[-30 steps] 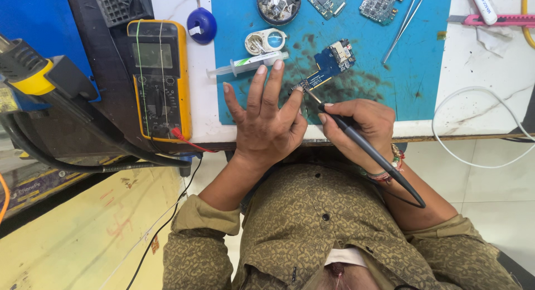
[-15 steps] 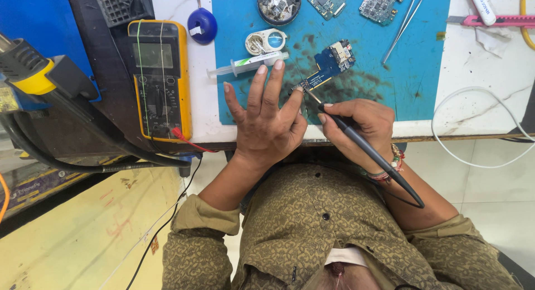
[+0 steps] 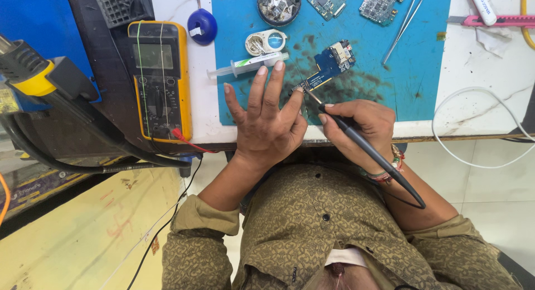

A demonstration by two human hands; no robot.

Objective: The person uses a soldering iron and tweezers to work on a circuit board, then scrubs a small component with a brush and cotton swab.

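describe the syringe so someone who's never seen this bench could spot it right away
Start at the blue work mat on the white bench. At its left edge, just beyond the left hand's fingertips, lies the syringe. It is the only clear plastic tube there, lying flat below the round white reel.

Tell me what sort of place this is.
Probably an electronics repair bench. A yellow digital multimeter sits beside a blue work mat, and the right hand holds a black soldering iron to a small blue circuit board, steadied by the left hand.
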